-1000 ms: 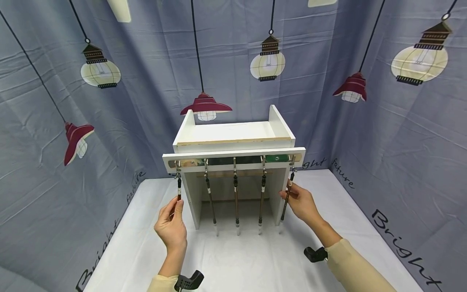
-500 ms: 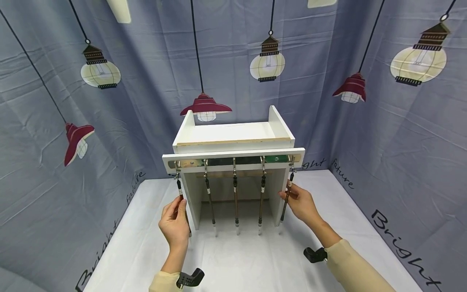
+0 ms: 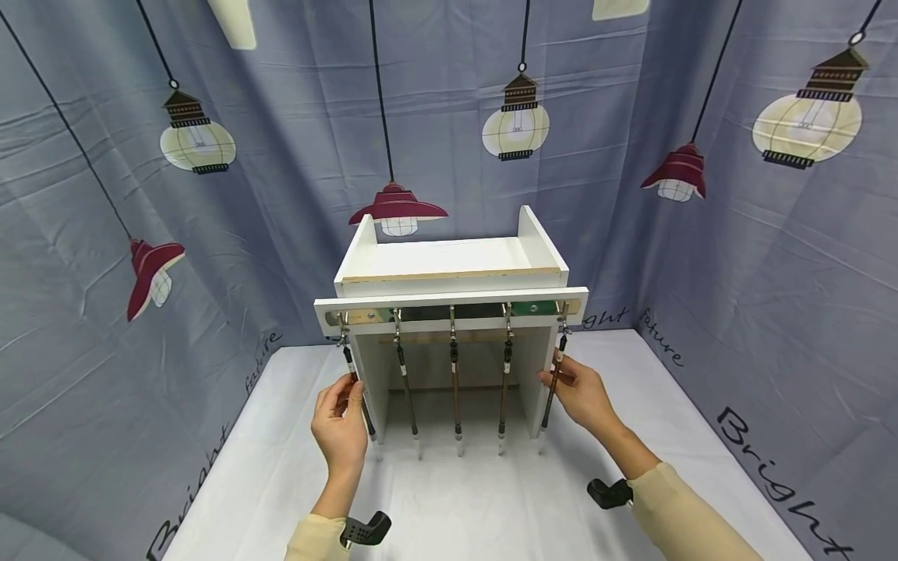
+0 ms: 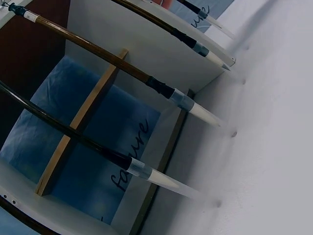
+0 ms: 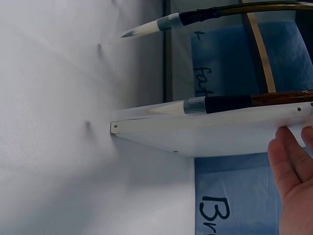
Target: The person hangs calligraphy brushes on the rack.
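Several calligraphy brushes hang from hooks on the white rail (image 3: 450, 296) of a white wooden stand. My left hand (image 3: 341, 428) pinches the leftmost brush (image 3: 367, 413) by its upper handle. That brush slants, lower end to the right, beside the stand's left side panel (image 3: 373, 389). My right hand (image 3: 584, 393) holds the handle of the rightmost brush (image 3: 549, 405) between thumb and fingers. In the right wrist view, some fingers (image 5: 288, 156) show near the side panel (image 5: 210, 127); the grip itself lies outside that view. Between the hands hangs the middle brush (image 3: 456, 389), pale tip down.
Above the rail is an open white tray-like top (image 3: 449, 253). White cloth (image 3: 449, 506) covers the table. Around the back and sides hangs a blue-grey curtain (image 3: 295, 156) printed with lamps and lettering. Black wrist devices (image 3: 367, 530) sit at both sleeves.
My left hand has shifted slightly right, and the leftmost brush has gone from nearly upright to slanting, its lower end now visible beside the panel. My right hand stays in place.
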`<state>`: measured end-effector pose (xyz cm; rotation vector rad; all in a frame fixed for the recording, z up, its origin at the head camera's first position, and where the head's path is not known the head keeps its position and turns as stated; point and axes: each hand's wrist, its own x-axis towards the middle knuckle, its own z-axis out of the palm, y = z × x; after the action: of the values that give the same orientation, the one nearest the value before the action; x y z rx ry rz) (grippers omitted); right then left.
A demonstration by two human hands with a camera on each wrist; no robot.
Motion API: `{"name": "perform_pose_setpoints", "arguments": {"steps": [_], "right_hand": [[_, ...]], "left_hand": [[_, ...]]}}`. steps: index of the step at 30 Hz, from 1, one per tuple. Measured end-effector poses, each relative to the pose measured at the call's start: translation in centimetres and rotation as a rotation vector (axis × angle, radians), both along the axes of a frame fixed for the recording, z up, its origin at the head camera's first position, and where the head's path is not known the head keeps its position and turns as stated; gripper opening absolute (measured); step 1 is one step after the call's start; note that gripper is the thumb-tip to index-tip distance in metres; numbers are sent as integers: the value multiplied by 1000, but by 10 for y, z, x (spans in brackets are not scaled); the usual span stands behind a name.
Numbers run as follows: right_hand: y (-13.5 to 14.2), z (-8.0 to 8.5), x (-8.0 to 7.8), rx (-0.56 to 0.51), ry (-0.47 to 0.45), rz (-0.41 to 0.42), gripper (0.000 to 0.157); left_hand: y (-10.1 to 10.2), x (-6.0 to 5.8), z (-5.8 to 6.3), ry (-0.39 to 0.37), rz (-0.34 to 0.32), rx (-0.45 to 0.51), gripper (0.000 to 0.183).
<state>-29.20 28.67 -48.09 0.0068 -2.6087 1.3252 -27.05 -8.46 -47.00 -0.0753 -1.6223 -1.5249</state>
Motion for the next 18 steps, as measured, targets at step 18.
{"name": "perform_pose_setpoints", "arguments": {"steps": [18], "right_hand": [[6, 4, 3, 28, 3, 40, 72]], "left_hand": [[-24, -7, -4, 60, -24, -165, 23]]}}
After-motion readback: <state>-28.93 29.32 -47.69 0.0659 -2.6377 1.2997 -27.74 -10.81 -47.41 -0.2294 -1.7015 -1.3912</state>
